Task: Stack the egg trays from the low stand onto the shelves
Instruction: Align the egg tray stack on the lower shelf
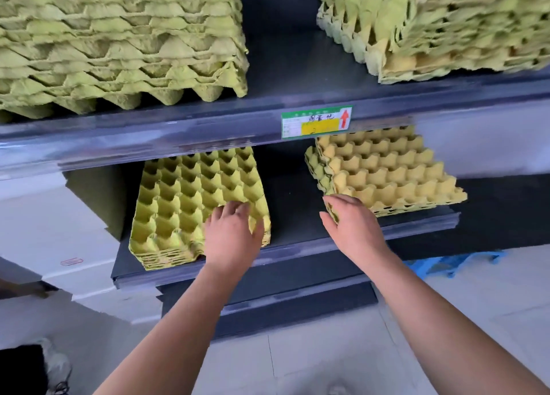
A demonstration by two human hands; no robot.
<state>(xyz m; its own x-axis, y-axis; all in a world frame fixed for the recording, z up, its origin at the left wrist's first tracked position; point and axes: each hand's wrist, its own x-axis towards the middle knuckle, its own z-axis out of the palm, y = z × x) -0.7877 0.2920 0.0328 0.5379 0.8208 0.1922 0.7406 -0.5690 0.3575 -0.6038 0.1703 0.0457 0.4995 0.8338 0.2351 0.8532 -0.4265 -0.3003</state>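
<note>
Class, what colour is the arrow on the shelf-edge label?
Red: the arrow on the shelf label points up. The head view shows it best.

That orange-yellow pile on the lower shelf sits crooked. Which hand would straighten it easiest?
Right. The right hand grips the near corner of the orange-yellow pile; the left hand rests on the greener pile, across a gap.
</note>
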